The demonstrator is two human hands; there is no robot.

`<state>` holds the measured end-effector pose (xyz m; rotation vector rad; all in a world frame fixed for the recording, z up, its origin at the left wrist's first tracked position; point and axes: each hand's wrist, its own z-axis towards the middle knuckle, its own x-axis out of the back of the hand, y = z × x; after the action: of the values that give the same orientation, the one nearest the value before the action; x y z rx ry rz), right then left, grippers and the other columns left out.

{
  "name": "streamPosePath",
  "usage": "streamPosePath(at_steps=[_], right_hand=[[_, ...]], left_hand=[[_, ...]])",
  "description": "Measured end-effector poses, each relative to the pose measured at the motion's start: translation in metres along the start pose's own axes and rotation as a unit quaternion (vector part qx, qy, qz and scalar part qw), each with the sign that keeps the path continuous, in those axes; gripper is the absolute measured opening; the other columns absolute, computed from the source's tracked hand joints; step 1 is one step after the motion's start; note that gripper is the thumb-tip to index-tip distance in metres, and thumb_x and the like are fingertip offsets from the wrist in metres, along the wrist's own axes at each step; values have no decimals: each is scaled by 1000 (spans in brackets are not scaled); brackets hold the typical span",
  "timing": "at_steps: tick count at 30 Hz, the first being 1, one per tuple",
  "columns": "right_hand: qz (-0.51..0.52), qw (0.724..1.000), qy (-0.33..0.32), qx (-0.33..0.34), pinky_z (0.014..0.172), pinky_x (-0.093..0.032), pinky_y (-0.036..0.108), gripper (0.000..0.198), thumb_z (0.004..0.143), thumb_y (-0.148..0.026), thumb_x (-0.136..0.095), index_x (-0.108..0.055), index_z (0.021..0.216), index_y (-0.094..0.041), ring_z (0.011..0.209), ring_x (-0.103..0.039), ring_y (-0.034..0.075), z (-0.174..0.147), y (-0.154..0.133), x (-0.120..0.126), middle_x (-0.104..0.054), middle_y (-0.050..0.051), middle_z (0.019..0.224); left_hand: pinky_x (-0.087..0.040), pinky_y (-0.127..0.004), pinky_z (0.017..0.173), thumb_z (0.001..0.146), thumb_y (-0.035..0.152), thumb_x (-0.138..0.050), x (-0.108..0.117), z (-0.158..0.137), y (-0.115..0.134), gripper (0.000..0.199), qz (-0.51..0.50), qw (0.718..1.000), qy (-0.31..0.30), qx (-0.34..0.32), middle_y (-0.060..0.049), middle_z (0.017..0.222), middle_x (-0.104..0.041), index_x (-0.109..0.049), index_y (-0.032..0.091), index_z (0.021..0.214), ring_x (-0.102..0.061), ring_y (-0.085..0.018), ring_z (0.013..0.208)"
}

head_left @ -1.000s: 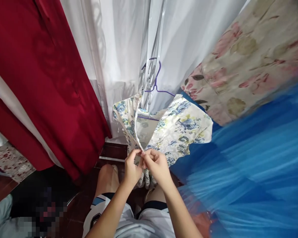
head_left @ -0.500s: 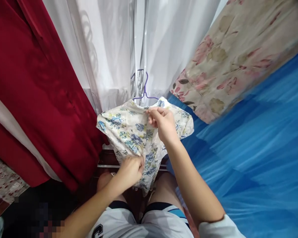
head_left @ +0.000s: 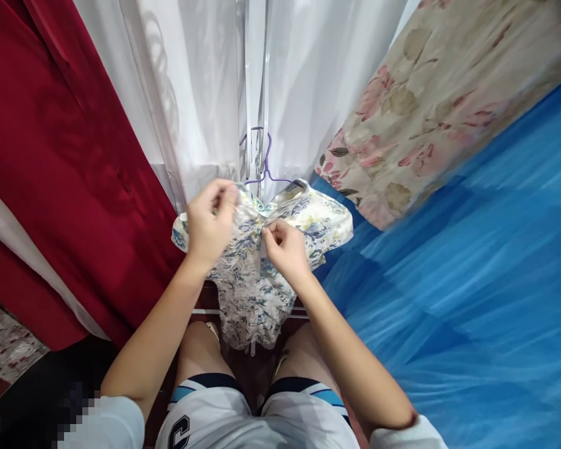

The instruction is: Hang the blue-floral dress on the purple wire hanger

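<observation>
A short-sleeved blouse (head_left: 243, 299) with blue and yellow flowers on white hangs from a purple hanger (head_left: 267, 163) in front of me. My right hand (head_left: 287, 249) pinches its front opening just below the neckline, thumb against forefinger. At the collar's left side is my left hand (head_left: 212, 218), raised, with curled fingers slightly smeared by motion; whatever lies between its fingertips is hidden. The blouse's lower part looks rumpled and hangs between my knees. Parts of its left shoulder are covered by my left hand.
White curtains (head_left: 303, 81) hang behind the hanger. Red cloth (head_left: 75, 174) drapes on the left. On the right are a beige floral cloth (head_left: 430, 118) and blue sheer fabric (head_left: 449, 280). A pale bar (head_left: 206, 311) runs low behind the blouse.
My left hand has risen from the blouse's lower front to the collar's left side. My right hand has moved slightly down and left along the front opening. The lower cloth looks more rumpled.
</observation>
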<state>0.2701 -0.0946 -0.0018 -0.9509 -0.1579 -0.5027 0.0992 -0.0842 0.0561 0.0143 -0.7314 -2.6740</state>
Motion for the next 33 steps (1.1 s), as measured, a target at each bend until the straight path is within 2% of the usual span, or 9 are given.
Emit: streamPosePath(at_steps=[3, 5, 7, 10, 16, 20, 26, 30, 33], right_hand=[[21, 999, -41, -23, 50, -29, 24, 21, 85, -30, -58, -51, 68, -21, 47, -43, 11, -16, 5, -4, -47, -5, 51], [41, 997, -64, -30, 50, -31, 24, 21, 85, -29, -58, -51, 67, -21, 47, -44, 11, -28, 3, -6, -48, -5, 51], [61, 994, -84, -38, 50, -32, 24, 21, 84, -27, -58, -50, 66, -21, 47, -44, 11, -37, 2, -7, -47, -6, 51], [89, 992, -74, -58, 50, -31, 24, 19, 83, -26, -57, -50, 66, -21, 47, -43, 11, -43, 18, -2, -46, -6, 51], [44, 988, 81, -126, 50, -28, 24, 27, 80, -35, -62, -51, 61, -19, 50, -39, 11, -50, 101, 49, -46, -5, 53], [37, 985, 71, -151, 48, -27, 24, 32, 81, -40, -63, -51, 60, -20, 48, -39, 11, -63, 126, 65, -45, -6, 49], [58, 986, 37, -154, 49, -29, 24, 34, 83, -40, -62, -47, 59, -21, 48, -39, 11, -71, 122, 47, -45, -6, 50], [83, 986, -21, -145, 50, -36, 25, 34, 85, -43, -62, -53, 61, -20, 50, -45, 14, -81, 106, 31, -51, -3, 53], [131, 982, -100, -96, 77, -50, 31, 31, 93, -47, -55, -68, 83, -20, 78, -62, 21, -88, 85, 19, -69, 4, 82]], left_hand=[[-45, -19, 66, 92, 31, -62, 36, 5, -46, 17, -42, 991, 108, 63, 0, 75, -60, -65, 15, 86, -58, -10, 69], [-41, -17, 59, 86, 32, -66, 54, -1, -84, 20, -108, 964, 172, 172, 3, 69, -53, -59, 15, 78, -51, -8, 61], [-39, -17, 56, 82, 37, -67, 58, -20, -114, 29, -163, 914, 200, 314, 5, 64, -47, -49, 16, 72, -46, -6, 55], [-40, -19, 54, 81, 45, -64, 40, -64, -129, 33, -154, 900, 167, 372, 5, 62, -48, -46, 18, 73, -47, -8, 53], [-49, -29, 73, 81, 44, -64, -2, -129, -96, 29, -105, 918, -41, 381, -5, 77, -68, -64, 15, 86, -64, -20, 78], [-46, -36, 84, 81, 31, -62, -2, -133, -82, 16, -33, 918, -142, 368, -10, 82, -70, -66, 17, 75, -64, -28, 91], [-43, -31, 71, 79, 25, -63, -2, -145, -67, 16, 14, 902, -271, 336, -3, 64, -61, -62, 20, 64, -57, -21, 67], [-45, -27, 75, 97, 40, -47, -15, -144, -44, 29, -80, 927, -212, 299, -3, 79, -61, -63, 19, 85, -57, -19, 78], [-47, -28, 82, 98, 38, -50, -28, -130, -19, 23, -156, 938, -176, 256, -4, 91, -63, -65, 20, 94, -59, -19, 88]])
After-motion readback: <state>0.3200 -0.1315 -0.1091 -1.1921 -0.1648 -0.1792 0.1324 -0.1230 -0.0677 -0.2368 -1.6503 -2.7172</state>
